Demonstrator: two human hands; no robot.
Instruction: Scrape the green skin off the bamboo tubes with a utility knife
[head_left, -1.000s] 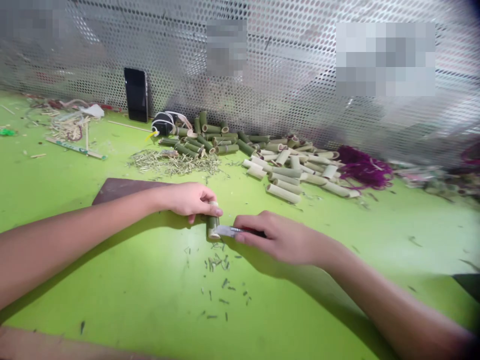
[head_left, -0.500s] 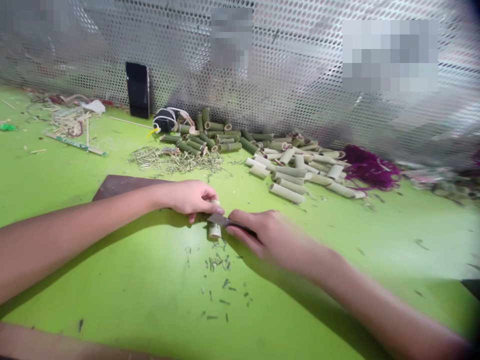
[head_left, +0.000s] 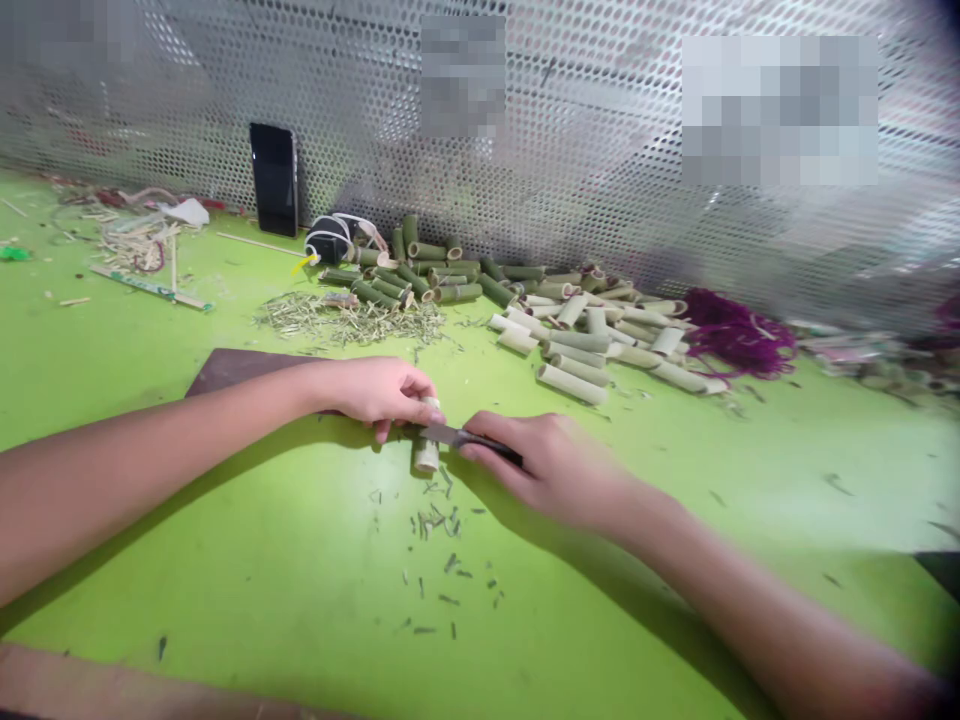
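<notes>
The left hand (head_left: 382, 392) holds a short green bamboo tube (head_left: 427, 452) on the green tabletop (head_left: 247, 540); the right hand (head_left: 547, 465) grips a small metal knife (head_left: 450, 436), its blade touching the tube.

Lime table (head_left: 225, 560), perhaps pale-green bamboo piece (head_left: 427, 455)

bamboo piece (head_left: 427, 455): woody, matt | blade (head_left: 444, 435): grey metal | table (head_left: 225, 540): smooth green | screen (head_left: 600, 150): perforated metal

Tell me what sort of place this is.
Probably a bamboo craft workshop: heaps of cut bamboo tubes and shavings on the green table, and the right hand holds a knife against a bamboo piece gripped by the left hand.
</notes>
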